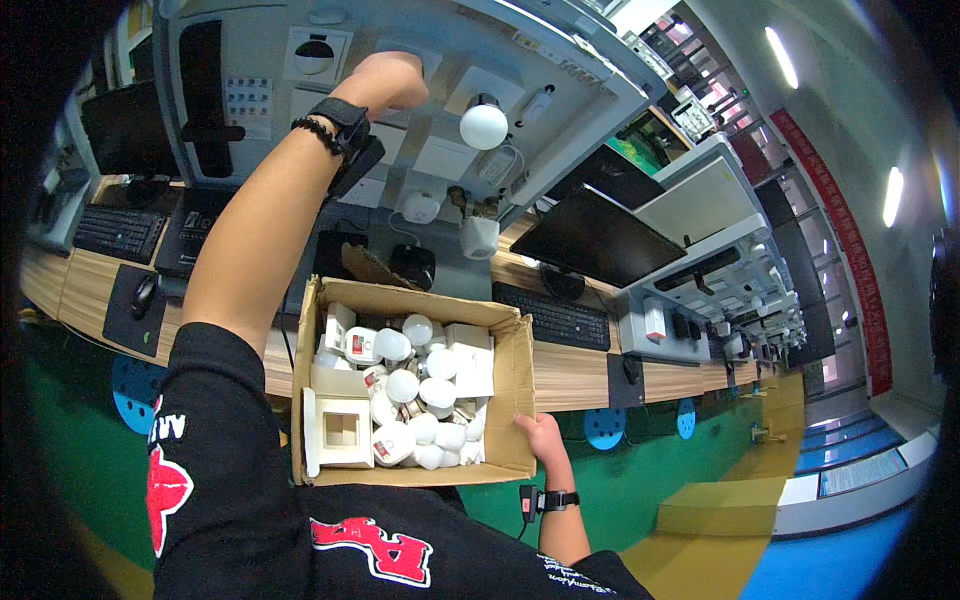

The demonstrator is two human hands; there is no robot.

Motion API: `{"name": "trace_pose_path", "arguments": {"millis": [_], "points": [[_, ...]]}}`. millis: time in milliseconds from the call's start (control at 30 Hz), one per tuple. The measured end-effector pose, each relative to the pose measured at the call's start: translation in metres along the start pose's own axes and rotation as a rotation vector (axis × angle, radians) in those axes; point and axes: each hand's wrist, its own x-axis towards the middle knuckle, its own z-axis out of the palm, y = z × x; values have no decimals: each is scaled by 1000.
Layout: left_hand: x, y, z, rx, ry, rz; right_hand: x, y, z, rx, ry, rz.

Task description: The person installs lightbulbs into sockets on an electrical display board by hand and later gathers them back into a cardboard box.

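A cardboard box (515, 395) full of loose white light bulbs (438, 392) and small white devices is in front of my body. My right hand (543, 438) is closed on the box's right wall near its lower corner. Raised to the upright grey panel (260, 60), my left hand (390, 82) curls in front of a white square mount, its fingertips and anything in them hidden behind it. To its right a round white bulb (484, 124) sits in a socket on the panel. Inside the box, a white carton with a square window (342, 430) lies at the near left.
Behind the box runs a wooden desk (570, 375) with a black keyboard (552, 312) and a monitor (597, 238). A white camera-like device (480, 237) and a round white sensor (420, 207) stick out from the panel. Blue stools (604, 428) stand under the desk.
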Motion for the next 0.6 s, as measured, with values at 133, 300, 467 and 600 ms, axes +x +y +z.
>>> {"name": "trace_pose_path", "arguments": {"millis": [133, 300, 467, 600], "points": [[-9, -11, 2, -448, 40, 46, 3, 17, -10, 61, -16, -27], [-27, -22, 19, -1221, -43, -17, -7, 7, -11, -49, 14, -94], [-27, -32, 34, -1534, -68, -63, 2, 6, -18, -136, 9, -56], [-24, -35, 47, -1748, -50, -33, 3, 10, -18, -132, 35, -84]]}}
